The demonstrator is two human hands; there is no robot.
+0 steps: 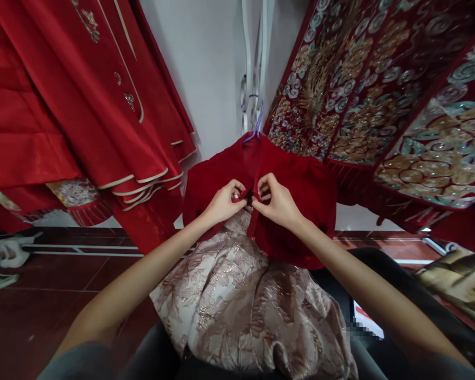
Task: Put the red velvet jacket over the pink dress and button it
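A short red velvet jacket (296, 179) hangs on a purple hanger (256, 129) in the middle of the view. Below and inside it shows a pinkish-beige brocade garment (237, 290) with a shiny leaf pattern. My left hand (226, 201) pinches the left front edge of the jacket near the chest. Opposite it, my right hand (275, 200) pinches the right front edge. The fingertips of both hands nearly meet at the front opening. Any small fastener between them is too small to make out.
Red garments with pale piping (79, 105) hang at the left. Sequined, embroidered red garments (340, 84) hang at the right. White metal rack bars (253, 58) stand behind the hanger. White shoes (13, 253) lie on the dark red tiled floor (75, 306), and a patterned bag (455, 285) is at lower right.
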